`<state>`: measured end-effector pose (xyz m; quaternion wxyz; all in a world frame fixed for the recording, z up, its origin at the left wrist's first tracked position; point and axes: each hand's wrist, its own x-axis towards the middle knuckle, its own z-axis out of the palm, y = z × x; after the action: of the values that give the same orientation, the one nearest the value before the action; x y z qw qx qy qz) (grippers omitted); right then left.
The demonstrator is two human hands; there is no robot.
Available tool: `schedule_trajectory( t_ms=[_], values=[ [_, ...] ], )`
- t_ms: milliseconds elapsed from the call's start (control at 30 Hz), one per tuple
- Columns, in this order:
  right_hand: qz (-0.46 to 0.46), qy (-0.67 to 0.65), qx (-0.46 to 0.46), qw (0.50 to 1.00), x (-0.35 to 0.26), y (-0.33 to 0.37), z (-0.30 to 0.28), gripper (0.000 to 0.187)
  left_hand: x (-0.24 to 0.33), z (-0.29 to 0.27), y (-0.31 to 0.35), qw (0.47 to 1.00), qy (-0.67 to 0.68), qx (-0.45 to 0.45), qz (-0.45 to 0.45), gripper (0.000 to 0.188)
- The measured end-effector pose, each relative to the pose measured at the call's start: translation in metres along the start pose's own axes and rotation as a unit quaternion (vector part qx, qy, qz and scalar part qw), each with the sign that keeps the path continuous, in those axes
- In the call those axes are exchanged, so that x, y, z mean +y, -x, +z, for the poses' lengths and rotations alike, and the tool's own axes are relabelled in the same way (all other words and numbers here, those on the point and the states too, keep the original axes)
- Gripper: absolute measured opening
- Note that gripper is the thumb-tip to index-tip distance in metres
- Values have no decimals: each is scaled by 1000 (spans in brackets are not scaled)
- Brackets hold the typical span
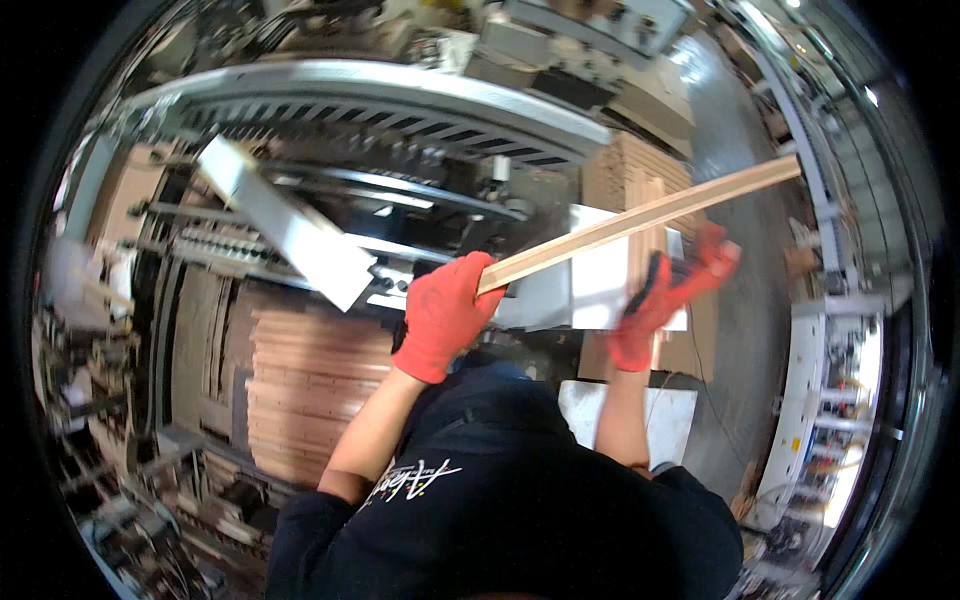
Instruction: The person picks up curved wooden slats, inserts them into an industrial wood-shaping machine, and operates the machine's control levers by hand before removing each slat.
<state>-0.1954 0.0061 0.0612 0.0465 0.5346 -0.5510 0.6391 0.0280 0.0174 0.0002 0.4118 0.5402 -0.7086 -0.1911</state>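
My left hand (447, 315), in a red glove, is closed round the near end of a long wooden strip (640, 218). The strip is pale, with a groove along its length, and slants up to the far right. My right hand (672, 297), also red-gloved, is smeared by motion below the strip and apart from it. Its thumb stands away from the fingers, and I see nothing in it. Beneath the strip and close to my right hand lie a white panel (598, 265) and more wooden pieces (645, 255).
Wooden boards (310, 385) are stacked at the left. A white board (285, 230) slants across the machine's metal rails (350, 185). Brown cardboard (610, 165) is piled beyond the strip. A white sheet (675, 420) lies right of my body, and a thin cable (705, 380) hangs nearby.
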Motion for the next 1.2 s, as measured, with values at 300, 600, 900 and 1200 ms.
schedule_trajectory(
  t_ms=[300,600,900,1200],
  values=[
    [-272,363,-373,809,77,-27,-33,48,-97,-117,19,979,-154,-120,64,30],
    [-26,37,-467,883,72,118,52,32,-220,-128,-5,883,-179,372,-222,99],
    [2,-4,-492,871,24,152,179,35,-255,-69,-22,868,-151,299,-365,104],
    [52,-62,-490,868,24,178,265,39,-257,-66,-18,891,-33,323,-318,93]
  ],
)
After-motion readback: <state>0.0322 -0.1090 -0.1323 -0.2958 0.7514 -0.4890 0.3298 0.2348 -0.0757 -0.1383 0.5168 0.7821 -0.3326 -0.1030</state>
